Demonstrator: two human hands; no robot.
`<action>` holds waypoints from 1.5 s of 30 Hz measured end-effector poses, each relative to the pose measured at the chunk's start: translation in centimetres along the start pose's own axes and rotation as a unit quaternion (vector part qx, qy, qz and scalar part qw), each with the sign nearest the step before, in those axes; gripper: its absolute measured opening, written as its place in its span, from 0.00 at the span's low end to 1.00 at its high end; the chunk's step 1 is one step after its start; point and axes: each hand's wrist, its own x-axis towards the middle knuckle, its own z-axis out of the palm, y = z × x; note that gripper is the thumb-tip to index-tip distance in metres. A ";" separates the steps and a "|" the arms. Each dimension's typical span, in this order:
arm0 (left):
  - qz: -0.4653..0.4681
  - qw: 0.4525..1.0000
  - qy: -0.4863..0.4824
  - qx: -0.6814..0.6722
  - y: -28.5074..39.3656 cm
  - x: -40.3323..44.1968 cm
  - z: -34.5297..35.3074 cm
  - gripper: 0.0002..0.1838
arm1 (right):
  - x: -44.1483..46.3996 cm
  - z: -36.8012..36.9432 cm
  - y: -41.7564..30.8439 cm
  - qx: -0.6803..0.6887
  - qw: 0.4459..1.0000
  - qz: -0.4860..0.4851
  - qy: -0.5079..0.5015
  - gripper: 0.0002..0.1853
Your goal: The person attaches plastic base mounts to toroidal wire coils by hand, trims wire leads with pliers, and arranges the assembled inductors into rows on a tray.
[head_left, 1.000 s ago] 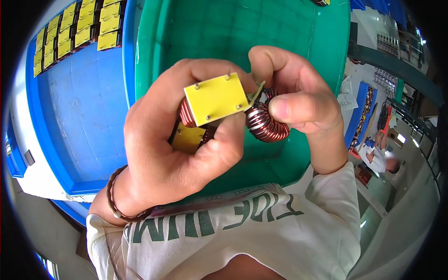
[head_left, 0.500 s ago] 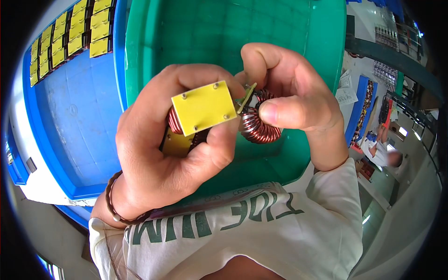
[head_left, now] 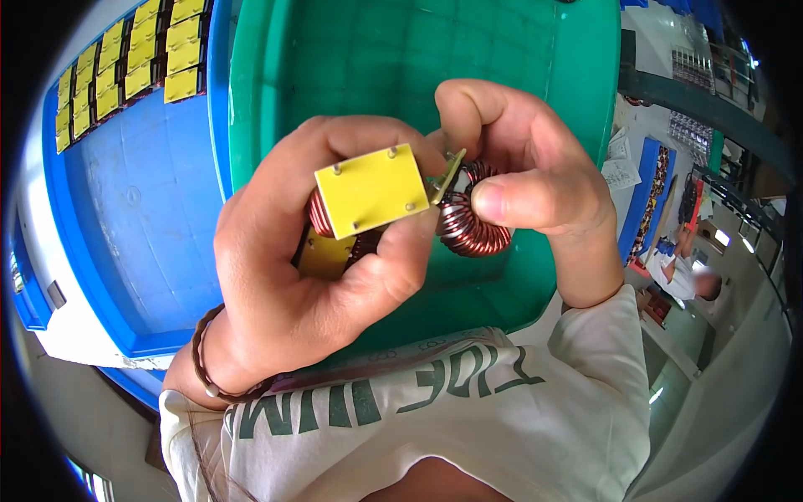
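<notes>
My left hand is closed around a copper-wound coil whose yellow base plate faces up, with pins poking through near its corners. Tucked in the same palm is a second coil with a yellow plate, mostly covered by the fingers. My right hand pinches a ring-shaped toroidal coil of copper wire between thumb and fingers. That coil's small yellow plate stands edge-on, close against the left hand's fingertips. Both hands are above the green bin.
Below the hands lies a green bin. On the left, a blue tray holds rows of yellow-plated coils at its far end. At right are a blue tray of parts, papers and a person farther off.
Both hands have shifted slightly to the right with their coils. The grips look the same.
</notes>
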 end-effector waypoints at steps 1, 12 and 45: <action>0.014 1.000 0.000 0.016 -0.1 0.0 0.0 0.16 | 0.0 -0.1 0.0 -0.006 1.000 -0.005 0.001 0.08; 0.080 0.995 -0.002 0.054 -0.9 0.3 -0.2 0.16 | -0.3 0.6 -1.3 -0.039 0.992 0.103 0.055 0.13; -0.035 0.989 0.058 -0.131 0.4 0.4 0.0 0.21 | -0.4 1.2 -0.4 -0.244 0.916 -0.314 0.045 0.25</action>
